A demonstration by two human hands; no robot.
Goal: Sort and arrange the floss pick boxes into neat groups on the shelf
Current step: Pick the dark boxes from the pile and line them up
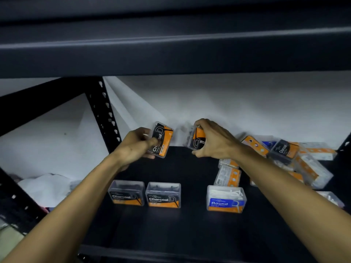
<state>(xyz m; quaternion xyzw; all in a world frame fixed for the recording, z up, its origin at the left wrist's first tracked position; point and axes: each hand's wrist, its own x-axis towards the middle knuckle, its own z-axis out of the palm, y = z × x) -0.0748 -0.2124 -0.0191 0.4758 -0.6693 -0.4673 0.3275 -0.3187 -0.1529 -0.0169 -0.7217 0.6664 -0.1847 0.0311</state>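
My left hand [135, 147] grips a black-and-orange Charcoal floss pick box [163, 139], tilted, above the rear of the dark shelf [171, 228]. My right hand [214, 141] holds a second Charcoal box [196, 138] from above, turned sideways, close to the white back wall. Two Charcoal boxes stand upright side by side near the front, one at left [126, 193] and one at right [163, 195]. A blue-labelled Round box [226, 199] stands apart to their right.
A jumbled pile of white, orange and Charcoal boxes [296, 158] fills the right rear of the shelf. A black perforated upright [103, 112] rises at left, with white cloth [45, 186] beyond it. The upper shelf beam [171, 59] hangs overhead.
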